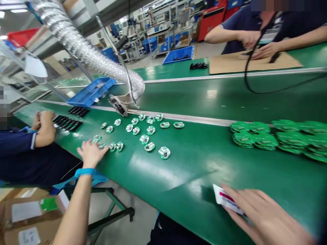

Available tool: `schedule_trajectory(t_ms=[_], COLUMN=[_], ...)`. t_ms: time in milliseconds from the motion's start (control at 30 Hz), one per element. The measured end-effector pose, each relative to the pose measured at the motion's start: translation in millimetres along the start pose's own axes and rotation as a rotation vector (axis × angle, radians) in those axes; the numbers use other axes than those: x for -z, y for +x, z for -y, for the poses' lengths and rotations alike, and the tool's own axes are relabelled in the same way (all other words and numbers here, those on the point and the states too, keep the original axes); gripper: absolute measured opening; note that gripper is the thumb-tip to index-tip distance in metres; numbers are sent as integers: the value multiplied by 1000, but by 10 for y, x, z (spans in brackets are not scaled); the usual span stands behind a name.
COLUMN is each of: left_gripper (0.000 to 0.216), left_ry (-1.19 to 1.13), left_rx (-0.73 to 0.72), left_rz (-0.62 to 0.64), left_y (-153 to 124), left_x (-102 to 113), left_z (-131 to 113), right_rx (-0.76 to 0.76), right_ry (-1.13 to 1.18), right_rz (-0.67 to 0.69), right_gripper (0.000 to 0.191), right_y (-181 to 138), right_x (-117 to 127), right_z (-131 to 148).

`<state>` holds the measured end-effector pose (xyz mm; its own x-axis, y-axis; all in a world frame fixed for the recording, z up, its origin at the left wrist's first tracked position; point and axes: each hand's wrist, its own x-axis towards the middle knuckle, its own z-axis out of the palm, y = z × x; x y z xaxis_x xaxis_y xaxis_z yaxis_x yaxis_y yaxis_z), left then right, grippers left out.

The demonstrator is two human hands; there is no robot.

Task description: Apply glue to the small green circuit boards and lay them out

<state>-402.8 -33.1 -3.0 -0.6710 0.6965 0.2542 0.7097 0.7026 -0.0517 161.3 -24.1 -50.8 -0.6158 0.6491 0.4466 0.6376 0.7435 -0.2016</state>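
My left hand (91, 153), with a blue band at the wrist, reaches over the near edge of the green work surface (189, 173). Its fingers are spread over a small round circuit board (102, 146), partly hidden by the thumb. Two more boards (116, 147) stand just right of the thumb, and another board (97, 138) lies beyond the fingertips. At the lower right, my right hand (265, 212) grips a flat white piece with a pink-red stripe (227, 200) between thumb and fingers. Its exact kind I cannot make out.
Several loose boards (150, 130) lie mid-surface; stacks of green boards (293, 136) stand at right. A silver duct (102, 58) hangs above, near a blue tray (92, 92). A person (41, 146) sits left by black parts (67, 123); another person (255, 37) works opposite at cardboard.
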Motion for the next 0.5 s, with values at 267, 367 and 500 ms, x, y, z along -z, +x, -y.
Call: schedule_trajectory(t_ms=[267, 367, 500], left_gripper=[62, 60, 59], left_ry=[-265, -307, -233], left_rx=[-284, -772, -1019], left_rz=[-233, -140, 113], left_y=[-10, -154, -132], left_x=[136, 319, 340], left_z=[-742, -1885, -3091], right_rx=[5, 10, -6], right_ry=[-58, -85, -103], right_rz=[102, 132, 122], right_gripper=[32, 33, 34], right_y=[137, 122, 62], right_x=[46, 21, 97], right_z=[229, 286, 339])
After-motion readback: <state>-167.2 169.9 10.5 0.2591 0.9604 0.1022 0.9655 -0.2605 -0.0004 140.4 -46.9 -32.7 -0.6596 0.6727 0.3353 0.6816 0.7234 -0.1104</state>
